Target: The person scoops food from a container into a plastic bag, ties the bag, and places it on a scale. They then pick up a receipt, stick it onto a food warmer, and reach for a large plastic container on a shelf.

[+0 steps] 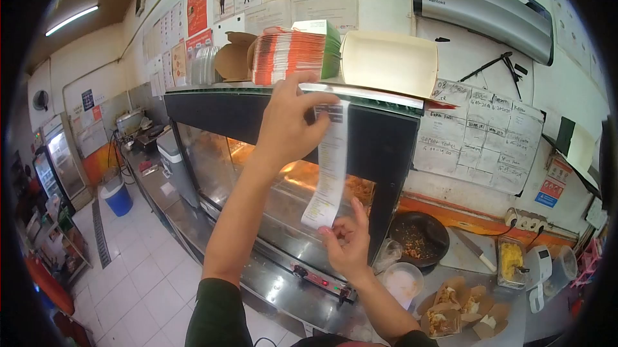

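A long white printed receipt (331, 167) hangs down the front of a glass-fronted food warmer (257, 173). My left hand (290, 121) is raised and pinches the receipt's top end against the warmer's upper metal edge. My right hand (349, 243) is lower and grips the receipt's bottom end between thumb and fingers. Fried food shows behind the warmer's glass.
On top of the warmer sit a stack of red and white folded cartons (290, 54) and an open paper box (389, 64). To the right, a counter (463, 263) holds a dark bowl (421, 237), a white cup (402, 282), a knife (475, 249) and filled paper boxes (457, 308). A blue bin (119, 197) stands on the tiled floor at left.
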The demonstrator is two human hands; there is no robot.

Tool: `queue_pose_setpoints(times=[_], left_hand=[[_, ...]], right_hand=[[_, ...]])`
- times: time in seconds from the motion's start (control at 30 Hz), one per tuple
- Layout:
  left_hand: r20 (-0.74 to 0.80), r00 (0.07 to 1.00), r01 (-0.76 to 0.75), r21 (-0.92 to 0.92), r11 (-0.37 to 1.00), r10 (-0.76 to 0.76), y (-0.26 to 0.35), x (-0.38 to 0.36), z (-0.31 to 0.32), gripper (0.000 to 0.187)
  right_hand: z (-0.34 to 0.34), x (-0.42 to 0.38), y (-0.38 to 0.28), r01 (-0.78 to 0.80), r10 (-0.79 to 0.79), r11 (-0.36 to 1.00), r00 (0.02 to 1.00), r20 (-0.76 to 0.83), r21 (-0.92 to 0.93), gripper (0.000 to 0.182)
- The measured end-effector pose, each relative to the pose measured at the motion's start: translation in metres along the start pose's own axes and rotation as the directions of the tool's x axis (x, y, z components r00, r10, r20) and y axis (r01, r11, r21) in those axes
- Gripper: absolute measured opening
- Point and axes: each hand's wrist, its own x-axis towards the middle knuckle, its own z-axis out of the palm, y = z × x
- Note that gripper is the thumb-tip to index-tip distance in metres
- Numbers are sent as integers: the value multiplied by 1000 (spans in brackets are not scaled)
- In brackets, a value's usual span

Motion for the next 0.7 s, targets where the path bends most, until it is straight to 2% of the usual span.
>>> queue_pose_setpoints(times=[0.03,0.07,0.1,0.17,0.2,0.27,0.3,0.37,0.43,0.5,0.57,0.63,0.67,0.7], left_hand=[[-44,995,-83,100,992,88,0,0,-2,24],[34,994,-112,114,987,109,-3,0,-5,26],[36,993,-113,115,987,110,-2,3,-6,26],[205,974,-112,45,993,101,2,7,-10,29],[210,972,-112,42,993,101,5,8,-10,29],[253,967,15,27,1000,-21,10,9,-8,34],[259,966,14,19,1000,-18,9,8,-6,34],[149,981,-124,14,992,121,5,7,-1,34],[164,982,-91,-14,996,92,1,7,-1,35],[176,983,-56,-38,998,62,-3,7,-1,35],[38,998,-50,-206,977,59,-7,6,-1,40],[-90,995,7,-348,937,-40,-6,-1,-1,42],[-177,976,38,-420,907,-123,1,-7,-1,42],[-232,939,114,-480,870,-252,8,-21,-3,43]], right_hand=[[1,0,1,-21,21,1000,999,-24,5,74],[2,0,1,-20,20,1000,999,-25,7,74],[3,1,1,-43,44,998,999,-24,40,74],[5,3,-1,-68,70,995,997,-27,75,74],[5,5,-3,-105,107,991,994,-20,87,76],[5,4,-9,-144,146,985,989,-20,97,78],[4,3,-13,-152,155,981,988,-16,123,81],[-1,-3,-17,-164,169,976,985,-25,143,85],[-15,-21,-18,-119,118,986,993,19,116,90],[-32,-42,-21,-161,161,980,987,4,114,91],[-50,-65,-22,-201,204,973,979,-8,113,92],[-71,-94,-27,-324,350,913,934,-68,245,83],[-84,-108,-29,-332,360,912,930,-80,239,83],[-101,-127,-33,-397,413,888,910,-22,232,76]])
